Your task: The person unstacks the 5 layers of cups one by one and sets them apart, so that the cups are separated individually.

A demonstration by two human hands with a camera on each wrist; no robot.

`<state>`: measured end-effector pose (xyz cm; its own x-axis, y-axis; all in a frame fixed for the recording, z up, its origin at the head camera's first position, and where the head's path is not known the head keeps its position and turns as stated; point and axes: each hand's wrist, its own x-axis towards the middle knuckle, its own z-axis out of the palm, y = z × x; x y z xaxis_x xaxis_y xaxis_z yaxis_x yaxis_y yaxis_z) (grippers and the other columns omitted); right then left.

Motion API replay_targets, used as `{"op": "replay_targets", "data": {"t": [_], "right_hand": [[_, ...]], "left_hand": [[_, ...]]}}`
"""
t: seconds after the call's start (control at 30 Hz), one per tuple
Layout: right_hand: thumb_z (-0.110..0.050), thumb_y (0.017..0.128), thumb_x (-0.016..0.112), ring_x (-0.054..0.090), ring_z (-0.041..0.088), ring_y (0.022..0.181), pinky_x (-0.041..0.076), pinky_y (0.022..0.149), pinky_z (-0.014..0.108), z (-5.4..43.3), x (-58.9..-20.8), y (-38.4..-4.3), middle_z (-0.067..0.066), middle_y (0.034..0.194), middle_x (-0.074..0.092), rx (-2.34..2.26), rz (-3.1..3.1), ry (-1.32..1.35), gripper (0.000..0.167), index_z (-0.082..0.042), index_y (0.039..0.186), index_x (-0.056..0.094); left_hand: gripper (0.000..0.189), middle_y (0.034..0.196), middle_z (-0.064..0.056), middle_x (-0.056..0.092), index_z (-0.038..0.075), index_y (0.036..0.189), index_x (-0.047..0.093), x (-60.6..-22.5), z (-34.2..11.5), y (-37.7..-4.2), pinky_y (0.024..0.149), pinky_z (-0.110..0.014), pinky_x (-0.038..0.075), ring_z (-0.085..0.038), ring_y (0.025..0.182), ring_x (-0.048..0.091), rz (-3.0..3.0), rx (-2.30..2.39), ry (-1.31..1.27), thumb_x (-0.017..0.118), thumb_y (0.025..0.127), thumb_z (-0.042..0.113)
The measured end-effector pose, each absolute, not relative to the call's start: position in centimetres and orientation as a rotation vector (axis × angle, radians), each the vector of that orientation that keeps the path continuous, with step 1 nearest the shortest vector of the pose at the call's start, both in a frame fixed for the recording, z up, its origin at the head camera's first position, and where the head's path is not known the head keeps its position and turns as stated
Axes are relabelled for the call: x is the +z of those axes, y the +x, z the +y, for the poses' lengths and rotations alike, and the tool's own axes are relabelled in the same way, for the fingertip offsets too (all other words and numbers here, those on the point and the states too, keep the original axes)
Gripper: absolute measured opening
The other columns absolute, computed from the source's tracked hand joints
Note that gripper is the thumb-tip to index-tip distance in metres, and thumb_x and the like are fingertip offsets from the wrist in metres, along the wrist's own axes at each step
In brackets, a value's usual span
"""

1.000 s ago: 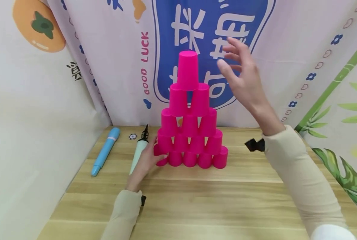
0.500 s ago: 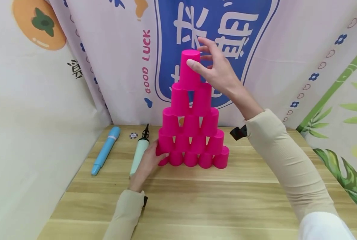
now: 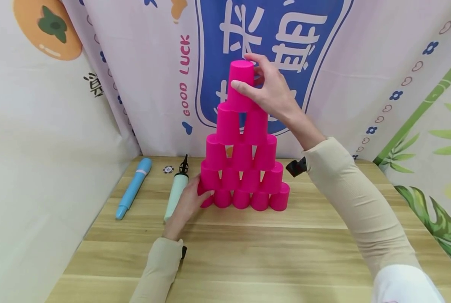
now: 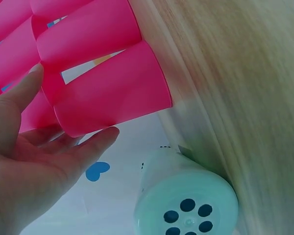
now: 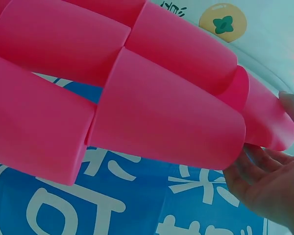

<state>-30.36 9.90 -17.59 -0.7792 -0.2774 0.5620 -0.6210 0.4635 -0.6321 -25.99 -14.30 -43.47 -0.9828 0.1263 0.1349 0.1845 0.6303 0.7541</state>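
Note:
Upside-down pink cups [image 3: 242, 156] stand stacked as a pyramid, one cup at the peak and several in the bottom row. My right hand [image 3: 272, 90] holds the top cup [image 3: 241, 70], thumb across its front and the other fingers behind. In the right wrist view the top cup [image 5: 269, 115] meets the two cups under it. My left hand [image 3: 187, 200] touches the lower left end of the pyramid, its thumb in front. Straight fingers of that hand [image 4: 44, 161] lie along the end cups [image 4: 112, 93] in the left wrist view.
Left of the pyramid lies a mint-green hand pump [image 3: 175, 195] with a black nozzle, close by my left hand. Farther left is a light-blue tube [image 3: 133, 188], with a small patterned disc [image 3: 168, 169] between them. A printed cloth [image 3: 153, 84] hangs behind the wooden table [image 3: 248, 252].
My right hand has moved left from beside the pyramid to the top cup and taken hold of it. The left hand stays at the lower left cups.

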Motion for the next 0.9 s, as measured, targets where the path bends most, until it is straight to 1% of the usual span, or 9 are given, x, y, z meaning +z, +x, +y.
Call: {"op": "replay_targets", "data": {"t": [0.37, 0.57, 0.8, 0.9], "right_hand": [[-0.035, 0.084, 0.072, 0.059, 0.014, 0.101, 0.055, 0.083, 0.029, 10.4, -17.4, -30.1, 0.003, 0.123, 0.058, 1.295, -2.227, 0.735, 0.072, -0.016, 0.145, 0.039], [-0.027, 0.085, 0.072, 0.06, 0.018, 0.1, 0.055, 0.085, 0.029, 11.5, -17.6, -30.2, 0.006, 0.125, 0.058, 1.316, -2.129, 0.695, 0.069, -0.011, 0.144, 0.04], [-0.029, 0.085, 0.072, 0.059, 0.017, 0.1, 0.055, 0.085, 0.028, 13.0, -17.7, -30.4, 0.004, 0.126, 0.058, 1.341, -2.051, 0.668, 0.066, -0.012, 0.143, 0.042], [-0.029, 0.085, 0.073, 0.059, 0.017, 0.101, 0.055, 0.086, 0.028, 13.8, -17.9, -30.6, 0.003, 0.126, 0.058, 1.347, -2.022, 0.644, 0.066, -0.013, 0.142, 0.043]], "left_hand": [[0.075, 0.144, -0.022, 0.039, -0.002, 0.15, 0.023, -43.4, -14.4, -25.9, 0.107, -0.048, 0.039, -0.036, 0.129, 0.044, -2.769, -1.288, -0.288, 0.066, 0.092, 0.02], [0.077, 0.144, -0.021, 0.04, 0.0, 0.15, 0.022, -43.4, -14.4, -25.8, 0.106, -0.048, 0.039, -0.036, 0.13, 0.043, -2.751, -1.323, -0.298, 0.064, 0.093, 0.028], [0.083, 0.146, -0.018, 0.04, 0.006, 0.153, 0.015, -43.5, -14.6, -26.1, 0.106, -0.047, 0.04, -0.034, 0.13, 0.043, -2.718, -1.315, -0.323, 0.067, 0.091, 0.025], [0.085, 0.146, -0.018, 0.039, 0.006, 0.154, 0.014, -43.5, -14.6, -26.2, 0.106, -0.048, 0.039, -0.035, 0.13, 0.043, -2.72, -1.306, -0.336, 0.068, 0.091, 0.024]]}}
